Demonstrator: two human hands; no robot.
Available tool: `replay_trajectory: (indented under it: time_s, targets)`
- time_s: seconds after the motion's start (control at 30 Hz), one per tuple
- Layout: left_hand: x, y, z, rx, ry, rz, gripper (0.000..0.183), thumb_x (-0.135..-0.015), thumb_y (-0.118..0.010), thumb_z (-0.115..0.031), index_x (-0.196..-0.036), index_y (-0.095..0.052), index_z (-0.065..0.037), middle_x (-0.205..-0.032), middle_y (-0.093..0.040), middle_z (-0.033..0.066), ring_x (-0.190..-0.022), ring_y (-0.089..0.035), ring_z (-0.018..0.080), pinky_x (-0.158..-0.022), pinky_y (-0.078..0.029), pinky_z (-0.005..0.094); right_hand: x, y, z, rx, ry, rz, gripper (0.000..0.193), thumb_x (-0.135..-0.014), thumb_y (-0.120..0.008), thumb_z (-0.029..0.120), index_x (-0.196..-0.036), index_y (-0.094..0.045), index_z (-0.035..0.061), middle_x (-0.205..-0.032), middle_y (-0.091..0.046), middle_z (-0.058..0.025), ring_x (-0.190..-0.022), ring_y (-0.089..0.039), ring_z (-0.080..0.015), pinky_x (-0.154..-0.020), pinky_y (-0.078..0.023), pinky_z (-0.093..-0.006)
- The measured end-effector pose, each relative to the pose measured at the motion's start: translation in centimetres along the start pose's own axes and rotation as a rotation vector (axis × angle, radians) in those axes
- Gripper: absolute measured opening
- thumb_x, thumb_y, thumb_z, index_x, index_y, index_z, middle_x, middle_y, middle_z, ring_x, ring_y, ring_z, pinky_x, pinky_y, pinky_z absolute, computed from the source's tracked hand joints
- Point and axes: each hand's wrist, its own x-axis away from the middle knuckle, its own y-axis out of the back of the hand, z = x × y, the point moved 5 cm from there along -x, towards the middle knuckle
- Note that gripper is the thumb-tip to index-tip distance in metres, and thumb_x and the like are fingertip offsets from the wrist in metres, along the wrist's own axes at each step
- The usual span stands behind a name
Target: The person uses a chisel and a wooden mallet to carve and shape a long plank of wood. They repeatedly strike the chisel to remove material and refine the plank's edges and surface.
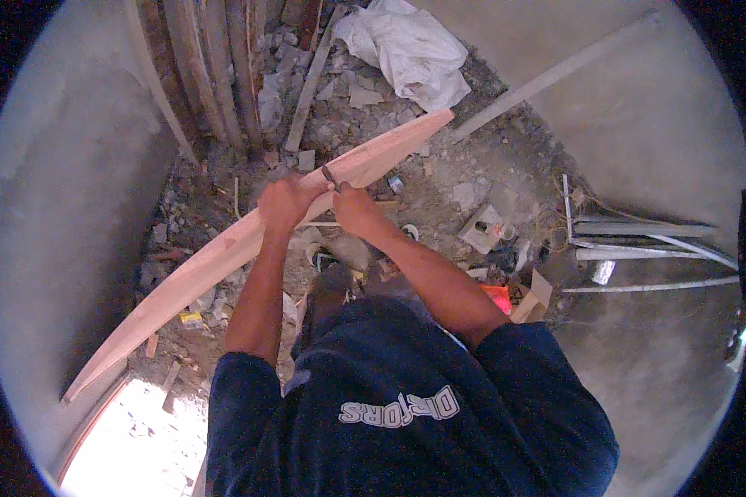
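A long reddish wooden plank (215,261) runs slantwise in front of me, its near end at the lower left and its far end at the upper right. My left hand (285,204) is closed on the plank near its middle, fingers over the edge. Just to the right, my right hand (358,210) is closed on a small dark, thin tool (328,174) whose tip lies across the plank's face. The fingers hide most of that tool, so its exact kind cannot be made out.
Broken rubble (365,93) covers the floor. Wooden boards (215,74) lean at the far left, and a white sack (406,50) lies at the back. Pale pipes (646,248) rest on the right near a torn cardboard box (532,298). Grey walls rise on both sides.
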Motion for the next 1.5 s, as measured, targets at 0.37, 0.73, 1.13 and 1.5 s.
replay_trajectory:
  time_s: [0.37,0.73,1.13,1.5]
  targets:
    - [0.2,0.8,-1.9,-0.036,0.004,0.103,0.088,-0.064,-0.07,-0.077,-0.116,-0.066,-0.007,-0.107,-0.072,0.0206,-0.099,-0.07,0.0364,-0.085,-0.055,0.0487,1.5,6.2,-8.7,-0.005,-0.133,-0.213,0.045,-0.103,-0.045,0.034,-0.122,-0.051,-0.0065,-0.079,-0.067,-0.0229,-0.065,-0.069,-0.0308,-0.066,-0.054,-0.0477]
    - [-0.8,-0.5,-1.6,0.065,-0.076,0.118,0.082,-0.064,-0.072,-0.075,-0.11,-0.069,-0.007,-0.104,-0.073,0.0197,-0.099,-0.07,0.0376,-0.087,-0.053,0.0486,3.3,4.7,-9.2,-1.084,-0.388,-0.19,0.033,-0.102,-0.054,0.039,-0.104,-0.055,0.0055,-0.067,-0.057,-0.0038,-0.049,-0.054,-0.0147,-0.045,-0.044,-0.0333]
    - [-2.4,-2.3,-6.7,0.005,-0.105,0.155,0.092,-0.066,-0.066,-0.083,-0.119,-0.067,-0.007,-0.108,-0.072,0.022,-0.099,-0.07,0.0402,-0.087,-0.054,0.05,-0.9,3.0,-11.1,-0.518,-0.154,0.026,0.041,-0.104,-0.05,0.039,-0.098,-0.058,-0.001,-0.057,-0.052,-0.0042,-0.041,-0.05,-0.0163,-0.04,-0.04,-0.0344]
    - [-2.9,-3.4,-7.3,-0.024,0.017,0.106,0.08,-0.073,-0.063,-0.079,-0.115,-0.071,-0.011,-0.106,-0.073,0.0166,-0.102,-0.07,0.0343,-0.095,-0.044,0.056,-2.1,3.6,-9.0,-0.374,0.023,0.02,0.063,-0.105,-0.042,0.049,-0.082,-0.058,-0.0068,-0.054,-0.053,-0.0106,-0.042,-0.053,-0.0234,-0.04,-0.045,-0.0405]
